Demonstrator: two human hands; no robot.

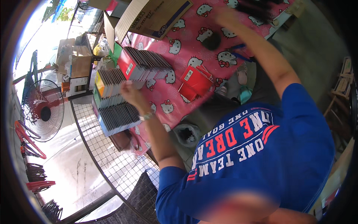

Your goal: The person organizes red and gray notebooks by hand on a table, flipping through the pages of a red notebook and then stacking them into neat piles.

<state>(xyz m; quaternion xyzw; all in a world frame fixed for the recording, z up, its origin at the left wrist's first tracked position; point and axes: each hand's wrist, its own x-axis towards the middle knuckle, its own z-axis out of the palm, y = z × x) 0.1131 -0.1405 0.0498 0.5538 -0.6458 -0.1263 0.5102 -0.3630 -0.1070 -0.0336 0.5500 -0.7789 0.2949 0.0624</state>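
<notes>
My left hand (131,92), its fingers curled in, is at the inner edge of the spiral notebook stacks on the left; whether it grips anything there is hidden. Beside it a yellow-covered notebook stack (108,80) and a dark-bound stack (118,115) stand close together. Just beyond the fingers rises a tall red-covered notebook stack (143,64). A few loose red notebooks (195,81) lie on the table between my arms. Stretched far out to the upper right, my right hand (225,18) is smeared by motion near some dark, blurred items (255,10).
A pink cartoon-print cloth covers the table (167,115). An open cardboard box (153,18) stands at its far side. Near the right edge are a dark round object (211,41) and a blue-handled tool (240,52). A lined bin (187,134) sits below; a fan (44,112) stands left.
</notes>
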